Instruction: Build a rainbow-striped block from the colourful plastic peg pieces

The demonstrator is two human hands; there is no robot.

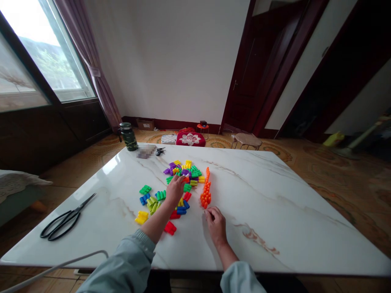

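My left hand [175,190] reaches over a loose pile of plastic building blocks, its fingertips pinched on an orange-red block [186,179]. Around it lie green blocks [196,173], purple blocks [167,170], yellow blocks [141,217], blue blocks [181,211] and red blocks [170,228]. To the right of the pile, a long orange shape of joined blocks [206,191] lies on the table, narrow at its far end and wider near me. My right hand [216,221] is at its near end with fingers curled together; whatever they hold is hidden.
The white marble-patterned table [275,203] bears black-handled scissors [67,219] at left. A camouflage bottle [128,136], a blurred item [146,151] and small dark clippers [160,151] stand near the far left edge. A white cable [70,260] crosses the near left edge. Beyond is a stool [247,140].
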